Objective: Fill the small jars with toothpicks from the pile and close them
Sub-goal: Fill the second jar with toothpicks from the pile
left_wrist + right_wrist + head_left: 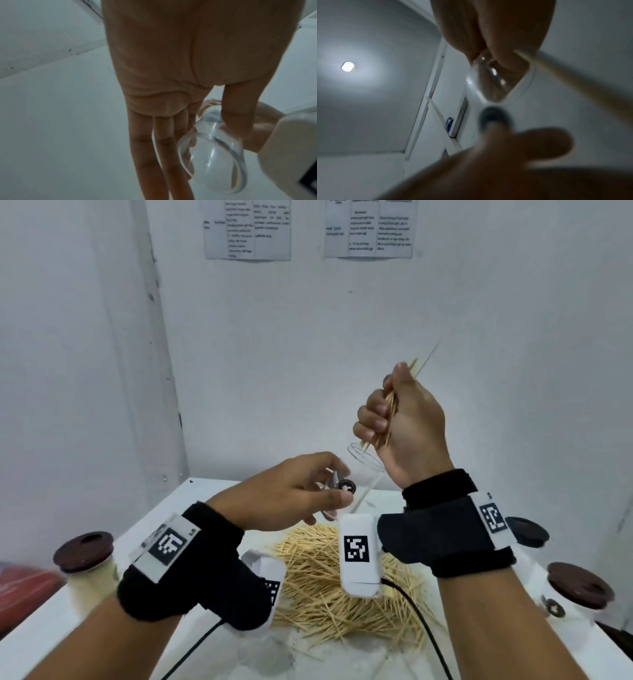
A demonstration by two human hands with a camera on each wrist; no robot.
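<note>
Left hand (291,491) gripping open clear jar (363,477), tilted, above toothpick pile (342,587). Right hand (404,419) clutching toothpick bundle (390,405), tips entering jar mouth. Filling step; next: align, release.

We see our right hand (496,27) from below, pinching pale wooden toothpicks (565,75) above a clear glass jar (488,81) (blurred), with a round ceiling light (347,66) glowing nearby.

Evenly bright and soft-shadowed from the head, bowed at the edges; dim and grey at both wrists, badly blurred on the right, with a glaring ceiling lamp (347,66).
</note>
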